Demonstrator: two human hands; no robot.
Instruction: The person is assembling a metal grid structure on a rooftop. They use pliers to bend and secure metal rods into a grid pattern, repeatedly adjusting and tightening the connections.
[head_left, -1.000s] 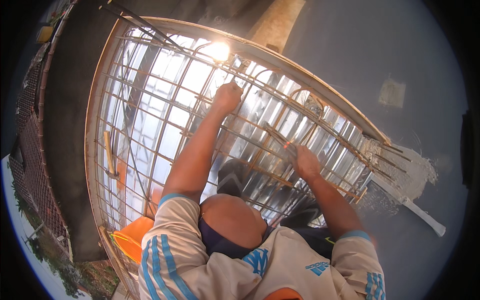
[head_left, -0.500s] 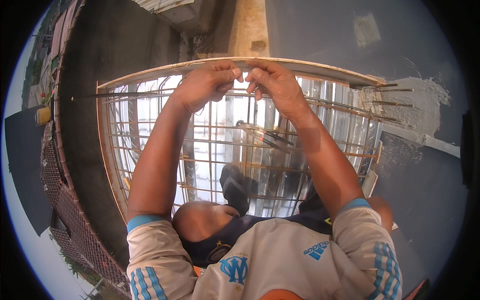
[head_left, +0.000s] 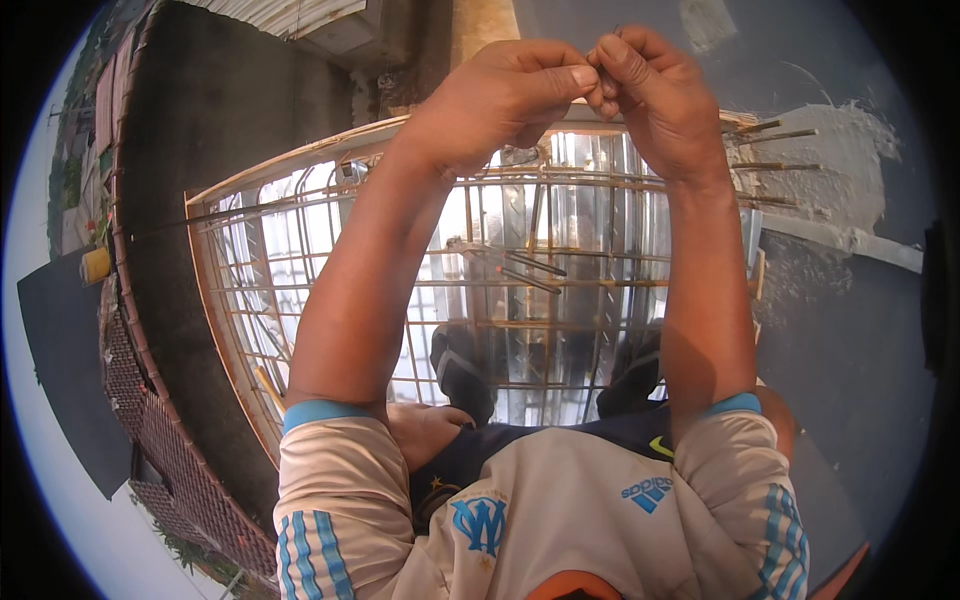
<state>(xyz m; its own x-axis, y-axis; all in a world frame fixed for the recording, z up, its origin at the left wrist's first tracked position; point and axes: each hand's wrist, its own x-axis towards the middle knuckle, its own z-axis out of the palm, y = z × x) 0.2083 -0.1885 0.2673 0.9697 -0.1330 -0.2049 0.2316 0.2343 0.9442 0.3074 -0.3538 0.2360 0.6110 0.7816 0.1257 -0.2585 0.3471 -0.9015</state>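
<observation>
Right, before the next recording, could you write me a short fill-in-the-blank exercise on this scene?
1. The left hand and right hand are raised near the picture's ____ edge.
2. The tool lying on the rebar grid shows ____ dark handles.
3. The boards edging the grid are made of ____.
4. The shirt's sleeve cuffs are coloured ____.

Missing words: top; two; wood; blue.

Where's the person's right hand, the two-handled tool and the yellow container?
Right hand (head_left: 668,115): head view, middle of the hand.
Two-handled tool (head_left: 537,264): head view, upper handle.
Yellow container (head_left: 95,265): head view, its side.
</observation>
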